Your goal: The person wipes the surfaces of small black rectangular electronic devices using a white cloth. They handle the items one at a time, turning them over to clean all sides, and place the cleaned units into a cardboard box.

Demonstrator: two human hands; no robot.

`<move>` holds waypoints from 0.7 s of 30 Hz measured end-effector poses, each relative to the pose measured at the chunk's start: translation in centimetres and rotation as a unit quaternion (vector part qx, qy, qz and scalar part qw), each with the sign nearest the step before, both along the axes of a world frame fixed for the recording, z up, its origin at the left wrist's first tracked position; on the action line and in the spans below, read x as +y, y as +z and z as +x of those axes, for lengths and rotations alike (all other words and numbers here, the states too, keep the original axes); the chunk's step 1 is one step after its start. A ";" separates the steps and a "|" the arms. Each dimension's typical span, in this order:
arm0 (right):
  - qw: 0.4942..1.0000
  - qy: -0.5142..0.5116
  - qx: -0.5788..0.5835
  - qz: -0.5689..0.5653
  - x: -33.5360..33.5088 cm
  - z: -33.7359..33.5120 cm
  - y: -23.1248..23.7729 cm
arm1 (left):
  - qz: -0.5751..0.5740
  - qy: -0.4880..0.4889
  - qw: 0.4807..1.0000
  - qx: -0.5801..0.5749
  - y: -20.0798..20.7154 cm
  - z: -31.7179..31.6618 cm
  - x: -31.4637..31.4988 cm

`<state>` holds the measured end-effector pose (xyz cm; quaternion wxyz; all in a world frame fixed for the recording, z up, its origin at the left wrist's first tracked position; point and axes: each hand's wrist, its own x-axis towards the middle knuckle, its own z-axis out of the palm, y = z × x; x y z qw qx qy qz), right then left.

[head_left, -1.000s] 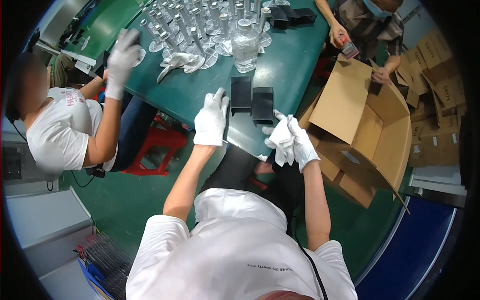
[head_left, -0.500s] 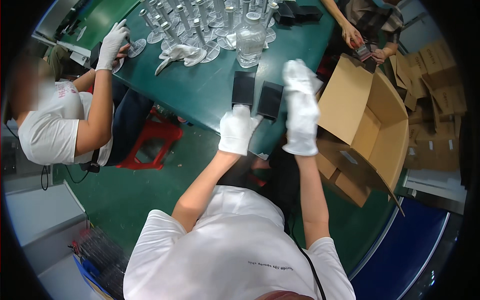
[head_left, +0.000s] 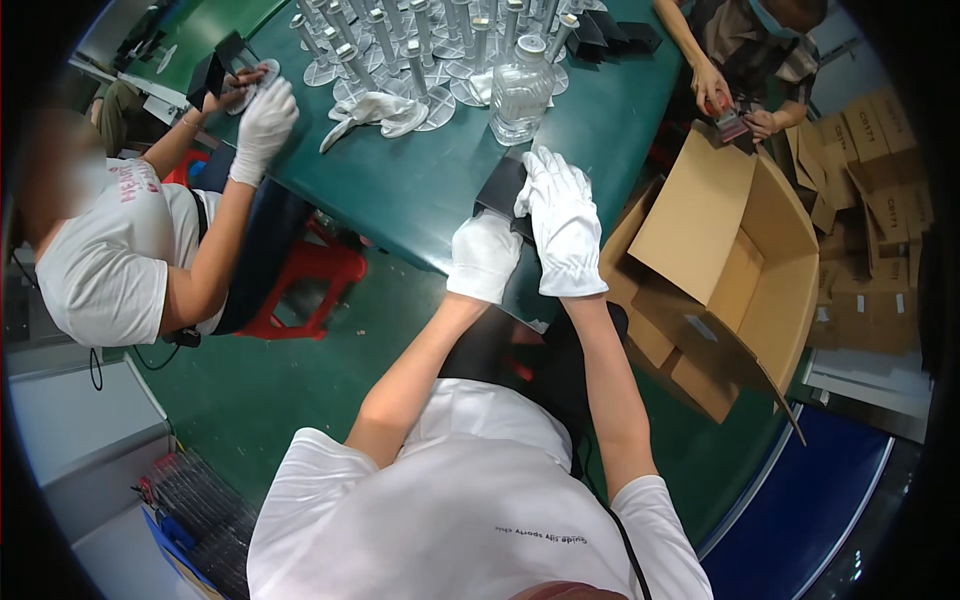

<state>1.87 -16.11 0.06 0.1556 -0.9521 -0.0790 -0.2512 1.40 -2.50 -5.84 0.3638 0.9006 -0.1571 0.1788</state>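
Note:
My left hand (head_left: pixel 484 256), in a white glove, is closed on the near end of a black box-shaped piece (head_left: pixel 501 184) at the table's near edge. From the right, my white-gloved right hand (head_left: pixel 562 222) lies against the black work, its fingers running along the right side and its thumb near the middle. Dark surface shows between the two hands, but I cannot make out whether it is a second piece. A clear plastic bottle (head_left: pixel 521 92) with a white cap stands just beyond the hands.
Several grey posts on round bases (head_left: pixel 415 72) crowd the far side of the green table (head_left: pixel 400 185). A white glove (head_left: pixel 376 116) and black pieces (head_left: pixel 612 38) lie there too. An open carton (head_left: pixel 700 225) stands at right. Co-workers sit at left and far right; a red stool (head_left: pixel 310 275) is at left.
My right hand has come left and down onto the black work. The two black pieces, separate before, no longer show apart. The left co-worker's gloved hand has moved toward the table.

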 end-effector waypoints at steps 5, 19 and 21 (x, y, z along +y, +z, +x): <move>0.993 -0.044 0.028 0.110 -0.8 1.9 -0.1 | 0.007 -0.004 1.000 -0.002 0.6 -0.4 0.4; 0.997 0.025 -0.065 -0.035 4.0 -1.0 1.8 | 0.037 -0.003 0.999 -0.011 -0.2 -4.7 1.7; 0.994 0.093 -0.058 -0.013 3.9 -2.0 1.3 | -0.022 -0.004 0.997 -0.068 0.0 -4.0 0.9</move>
